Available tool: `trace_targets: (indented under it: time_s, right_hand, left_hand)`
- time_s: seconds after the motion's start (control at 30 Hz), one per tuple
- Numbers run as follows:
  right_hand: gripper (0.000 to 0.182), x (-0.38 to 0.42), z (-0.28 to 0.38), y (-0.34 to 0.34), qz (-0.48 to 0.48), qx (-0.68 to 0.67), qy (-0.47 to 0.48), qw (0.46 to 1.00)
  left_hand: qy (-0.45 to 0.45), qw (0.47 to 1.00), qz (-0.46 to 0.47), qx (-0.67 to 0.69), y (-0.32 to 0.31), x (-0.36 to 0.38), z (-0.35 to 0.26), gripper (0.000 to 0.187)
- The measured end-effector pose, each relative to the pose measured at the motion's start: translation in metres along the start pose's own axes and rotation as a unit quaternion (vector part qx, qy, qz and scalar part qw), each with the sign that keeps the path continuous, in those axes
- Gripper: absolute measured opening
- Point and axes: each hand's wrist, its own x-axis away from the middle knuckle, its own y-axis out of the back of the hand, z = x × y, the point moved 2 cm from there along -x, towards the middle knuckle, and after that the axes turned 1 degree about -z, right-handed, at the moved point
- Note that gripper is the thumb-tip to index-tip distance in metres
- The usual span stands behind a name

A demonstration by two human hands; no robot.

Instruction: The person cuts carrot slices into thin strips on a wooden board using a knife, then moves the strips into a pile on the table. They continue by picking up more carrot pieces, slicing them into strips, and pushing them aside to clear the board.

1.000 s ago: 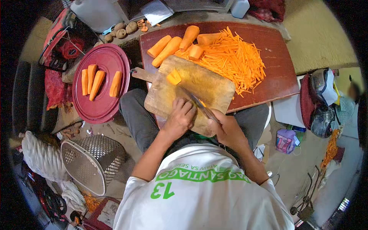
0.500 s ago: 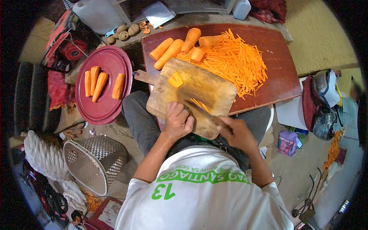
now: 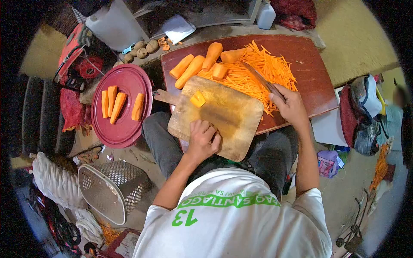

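My left hand (image 3: 203,139) rests on the lower left part of the wooden cutting board (image 3: 241,103) with its fingers curled closed. Whatever may be inside the fingers is hidden. My right hand (image 3: 291,106) grips a knife (image 3: 260,79), its blade pointing up and left over the pile of carrot strips (image 3: 275,69). A yellow-orange carrot chunk (image 3: 198,99) lies on the board, above my left hand. Peeled whole carrots (image 3: 189,71) and a short carrot piece (image 3: 220,71) lie beyond the board, beside the strips.
Under the strips is a dark red tabletop (image 3: 314,86). To the left, a red round lid (image 3: 122,77) carries several peeled carrots (image 3: 117,107). A plastic basket (image 3: 103,193) lies on the floor. Brown round roots (image 3: 142,52) and a white jug (image 3: 266,17) stand at the back.
My right hand has moved with the knife from the board up and right to the carrot pile. The few thin strips by the blade have left the board. My left hand stays closed on the board.
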Motion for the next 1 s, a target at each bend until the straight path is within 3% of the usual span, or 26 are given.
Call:
trace_targets:
  time_s: [0.13, 0.23, 0.33, 0.47, 0.53, 0.63, 0.8, 0.9, 1.0]
  right_hand:
    - [0.038, 0.021, 0.025, 0.002, -0.033, 0.116, 0.101, 0.988]
    - [0.039, 0.033, 0.034, -0.002, -0.009, 0.197, 0.144, 0.970]
    - [0.043, 0.041, 0.037, -0.007, -0.010, 0.231, 0.190, 0.954]
    - [0.041, 0.050, 0.046, -0.007, -0.011, 0.270, 0.244, 0.931]
    - [0.037, 0.054, 0.044, -0.006, -0.024, 0.280, 0.243, 0.928]
    - [0.033, 0.058, 0.039, -0.004, -0.041, 0.298, 0.229, 0.926]
    - [0.035, 0.062, 0.027, -0.009, -0.029, 0.296, 0.198, 0.934]
    - [0.035, 0.062, 0.030, -0.010, -0.021, 0.293, 0.192, 0.936]
    - [0.036, 0.062, 0.034, -0.011, -0.019, 0.287, 0.189, 0.939]
  left_hand:
    - [0.043, 0.994, -0.027, 0.098, 0.003, -0.029, -0.005, 0.014]
    - [-0.037, 0.996, -0.068, 0.050, 0.013, -0.084, -0.023, 0.015]
    - [-0.065, 0.994, -0.029, 0.085, 0.004, -0.140, -0.031, 0.015]
    - [-0.111, 0.990, 0.082, -0.007, -0.029, -0.194, -0.032, 0.015]
    - [-0.134, 0.981, 0.125, -0.063, -0.056, -0.208, -0.017, 0.017]
    - [-0.177, 0.970, 0.096, -0.136, -0.078, -0.222, 0.009, 0.017]
    - [-0.034, 0.993, 0.113, -0.009, -0.066, -0.218, 0.021, 0.020]
    - [-0.109, 0.988, 0.090, -0.055, -0.057, -0.205, 0.013, 0.014]
    - [-0.140, 0.979, 0.080, -0.123, -0.058, -0.208, 0.032, 0.020]
